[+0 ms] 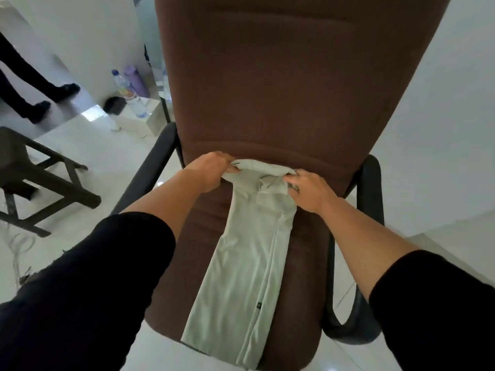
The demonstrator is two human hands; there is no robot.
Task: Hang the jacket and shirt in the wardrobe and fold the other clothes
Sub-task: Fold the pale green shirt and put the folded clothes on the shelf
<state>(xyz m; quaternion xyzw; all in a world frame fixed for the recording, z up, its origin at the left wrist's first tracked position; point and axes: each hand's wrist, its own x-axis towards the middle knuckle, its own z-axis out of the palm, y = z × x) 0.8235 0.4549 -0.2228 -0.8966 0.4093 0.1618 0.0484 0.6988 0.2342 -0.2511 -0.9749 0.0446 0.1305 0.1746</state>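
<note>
A pale green garment [241, 269] lies folded into a long narrow strip on the seat of a brown office chair [294, 89], running from the seat's back to its front edge. My left hand [211, 170] grips the strip's far left corner. My right hand [308, 188] pinches the far right corner beside the collar. Both hands are at the crease where seat meets backrest. No jacket, wardrobe or other clothes are in view.
The chair has black armrests [372, 199] on both sides. A dark stool [34, 178] stands on the white tiled floor at left. Behind it are a water bottle [128, 95], a purple flask [138, 80] and another person's legs [29, 84].
</note>
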